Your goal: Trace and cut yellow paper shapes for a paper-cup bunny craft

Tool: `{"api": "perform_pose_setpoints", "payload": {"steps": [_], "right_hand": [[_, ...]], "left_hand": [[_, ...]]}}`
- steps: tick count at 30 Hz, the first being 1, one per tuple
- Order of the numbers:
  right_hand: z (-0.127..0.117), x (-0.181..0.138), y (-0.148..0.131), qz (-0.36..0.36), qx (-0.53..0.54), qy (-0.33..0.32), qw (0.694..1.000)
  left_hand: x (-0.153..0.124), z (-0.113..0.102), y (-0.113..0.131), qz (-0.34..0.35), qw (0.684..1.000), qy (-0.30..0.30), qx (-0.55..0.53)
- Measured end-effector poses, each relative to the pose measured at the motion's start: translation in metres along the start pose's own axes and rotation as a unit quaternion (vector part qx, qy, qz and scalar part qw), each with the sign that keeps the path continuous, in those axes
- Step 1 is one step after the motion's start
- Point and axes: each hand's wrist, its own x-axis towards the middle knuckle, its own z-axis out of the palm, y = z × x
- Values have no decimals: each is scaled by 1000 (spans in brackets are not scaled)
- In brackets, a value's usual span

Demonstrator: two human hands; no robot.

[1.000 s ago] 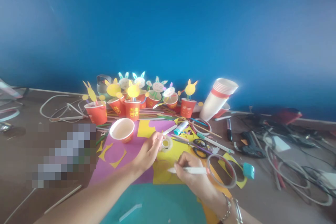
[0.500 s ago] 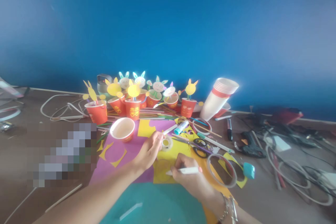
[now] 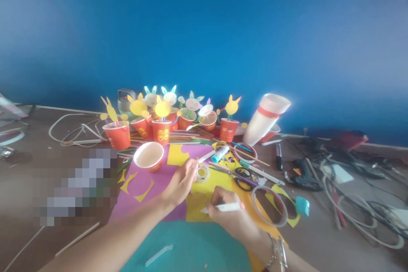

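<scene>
The right hand [image 3: 234, 217] pinches a white pen [image 3: 223, 207] between the thumb and the bent fingers. The pen lies almost flat, and its long side runs from left to right. Its tip points left and touches the yellow paper [image 3: 208, 182], and its pink end points right. The pen is low in the middle, just in front of the teal paper [image 3: 191, 248]. The left hand [image 3: 181, 183] is just up and to the left of it. Its fingers are bent close together, with the tips on the side of one small tape roll [image 3: 202, 173]. I cannot tell if they pinch the roll or only press on it. The roll sits flat on the yellow paper. There is one purple paper [image 3: 143, 197] under the left wrist. One big tape ring [image 3: 255, 205] lies flat just to the right of the pen's pink end. One pair of scissors [image 3: 242, 179] lies behind the ring. One empty cup [image 3: 148, 157] stands open side up, near the left hand. Behind it stand red bunny cups [image 3: 161, 132] in a row; I count at least six. One stack of cups [image 3: 266, 119] leans to the right beside them. One glue stick [image 3: 219, 154] lies tilted near the small roll.
</scene>
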Motion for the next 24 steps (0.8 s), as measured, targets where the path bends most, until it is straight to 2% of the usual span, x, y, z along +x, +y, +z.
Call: {"api": "perform_pose_setpoints", "payload": {"steps": [14,24], "right_hand": [[-1,0,-15,15,-31,-19,999],[1,0,-6,10,1,-5,1000]], "left_hand": [[0,0,2,12,1000,-1,7],[-1,0,4,8,1000,4,10]]}}
